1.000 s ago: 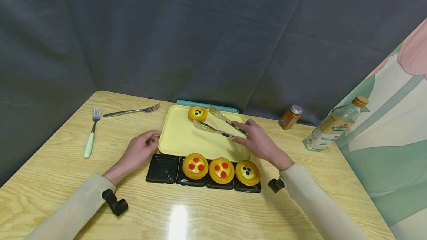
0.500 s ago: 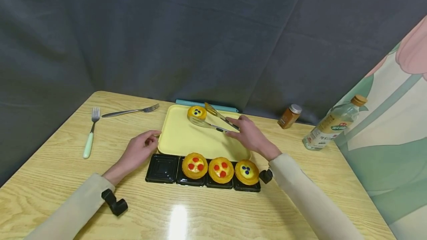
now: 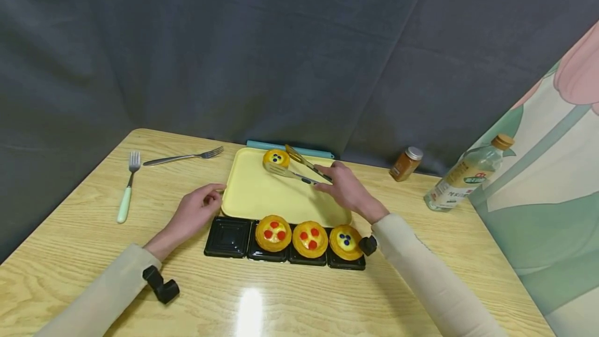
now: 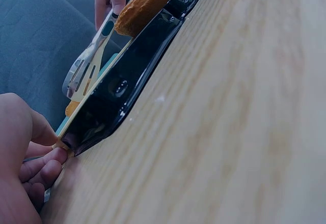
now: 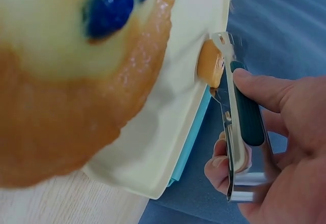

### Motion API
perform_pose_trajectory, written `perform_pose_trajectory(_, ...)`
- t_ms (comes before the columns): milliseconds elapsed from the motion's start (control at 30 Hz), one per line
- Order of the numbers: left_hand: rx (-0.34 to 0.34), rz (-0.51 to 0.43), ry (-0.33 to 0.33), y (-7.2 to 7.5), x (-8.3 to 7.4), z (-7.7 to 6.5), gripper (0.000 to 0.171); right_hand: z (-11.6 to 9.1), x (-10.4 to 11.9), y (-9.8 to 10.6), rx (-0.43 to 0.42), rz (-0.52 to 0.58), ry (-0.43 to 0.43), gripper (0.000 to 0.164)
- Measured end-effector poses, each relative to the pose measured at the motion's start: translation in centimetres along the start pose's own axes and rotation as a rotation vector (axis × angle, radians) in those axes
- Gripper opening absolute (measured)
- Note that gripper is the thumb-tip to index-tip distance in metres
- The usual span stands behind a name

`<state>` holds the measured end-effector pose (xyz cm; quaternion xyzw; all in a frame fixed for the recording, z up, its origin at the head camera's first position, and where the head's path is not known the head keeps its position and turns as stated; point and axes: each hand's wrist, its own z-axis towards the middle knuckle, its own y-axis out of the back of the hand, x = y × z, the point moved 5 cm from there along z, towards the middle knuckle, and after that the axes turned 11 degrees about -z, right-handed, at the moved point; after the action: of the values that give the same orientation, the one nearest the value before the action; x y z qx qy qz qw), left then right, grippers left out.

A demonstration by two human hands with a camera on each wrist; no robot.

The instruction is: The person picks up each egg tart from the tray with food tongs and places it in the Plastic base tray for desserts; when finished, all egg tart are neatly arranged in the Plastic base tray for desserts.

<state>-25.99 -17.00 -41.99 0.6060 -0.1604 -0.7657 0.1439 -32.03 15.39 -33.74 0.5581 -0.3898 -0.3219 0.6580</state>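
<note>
My right hand (image 3: pixel 343 187) grips metal tongs (image 5: pixel 248 112) with dark green grip pads, thumb on one arm and fingers round the other. The tongs' tips stand spread at an egg tart (image 3: pixel 276 158) with blue berries, at the back of the yellow tray (image 3: pixel 262 196). In the right wrist view the tips are on either side of this tart (image 5: pixel 210 63); whether they touch it is hard to tell. My left hand (image 3: pixel 198 207) pinches the tray's left edge between thumb and finger, as the left wrist view shows near the black container (image 4: pixel 117 86).
Along the tray's front stand black square containers (image 3: pixel 228 236), the leftmost holding nothing. Two red-topped tarts (image 3: pixel 273 233) and a blue-topped tart (image 3: pixel 346 242) sit in the others. Forks (image 3: pixel 125 199) lie left; a teal stick (image 3: pixel 292 148) lies behind; a jar (image 3: pixel 406 164) and bottle (image 3: pixel 468 176) are right.
My right hand has moved left and slightly back, bringing the spread tongs from the tart's right side up to it. My left hand has stayed at the tray's edge.
</note>
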Motion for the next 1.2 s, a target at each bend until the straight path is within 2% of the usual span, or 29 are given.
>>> perform_pose_trajectory(533,0.001,-0.012,0.013,-0.1,-0.2,-0.1,0.037,-0.6,0.0,0.1,-0.035,0.012,0.008,0.051)
perform_pose_trajectory(1200,0.001,-0.008,0.008,0.1,-0.3,-0.1,0.036,-2.4,0.4,0.5,-0.086,0.047,0.034,0.05)
